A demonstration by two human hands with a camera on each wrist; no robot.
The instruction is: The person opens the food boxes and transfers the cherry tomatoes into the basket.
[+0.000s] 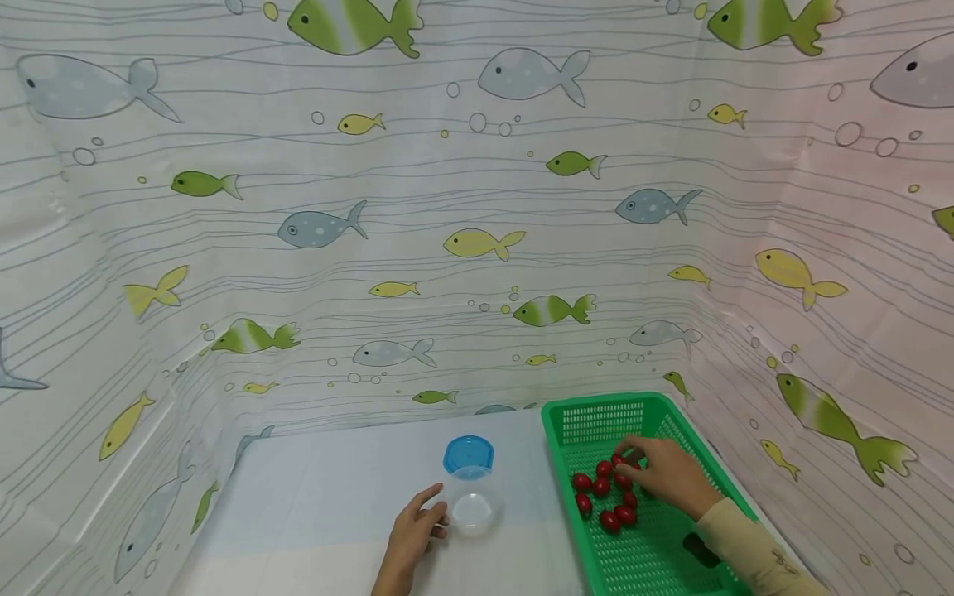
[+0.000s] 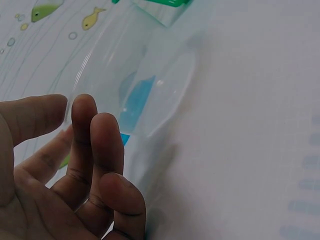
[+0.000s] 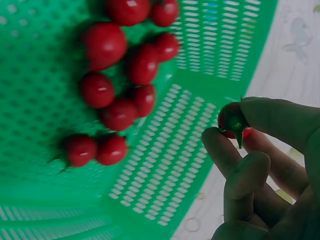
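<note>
In the right wrist view, my right hand (image 3: 270, 165) pinches a cherry tomato (image 3: 231, 120) with a green calyx between thumb and fingertips. From the head view, this right hand (image 1: 659, 472) is over the green basket (image 1: 551, 439), above several red cherry tomatoes (image 1: 602, 487). My left hand (image 1: 414, 530) is at the left side of a small clear plastic bowl (image 1: 473, 511). In the left wrist view, the thumb and fingertips of the left hand (image 2: 82, 165) meet at the rim of the clear bowl (image 2: 150, 95), with the fingers curled.
Just behind the bowl lies a blue lid (image 1: 469, 455) on the white table (image 1: 328, 497). Fish-printed sheeting (image 1: 447, 290) surrounds the table at the back and sides. The basket's raised walls stand close to the right side. A dark object (image 1: 701, 550) shows beneath the right sleeve.
</note>
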